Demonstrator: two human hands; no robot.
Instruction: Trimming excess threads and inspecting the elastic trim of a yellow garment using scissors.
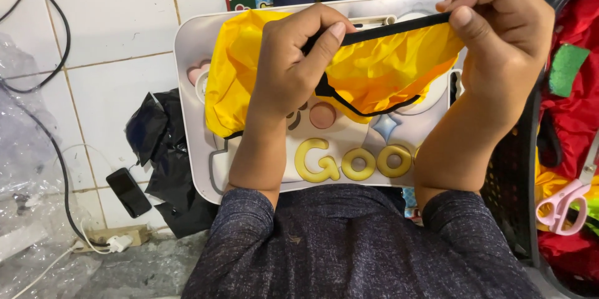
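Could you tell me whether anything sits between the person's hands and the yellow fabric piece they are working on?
Nothing visible does: the left hand and right hand both pinch the black trim of the yellow fabric directly.

White lap tray (193, 168) on tiled floor (112, 30)

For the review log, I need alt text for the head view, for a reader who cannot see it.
Both hands, left hand and right hand, stretch the black trim of a yellow fabric bag over a white lap tray. A phone lies on the tiled floor to the left, pink scissors to the right.
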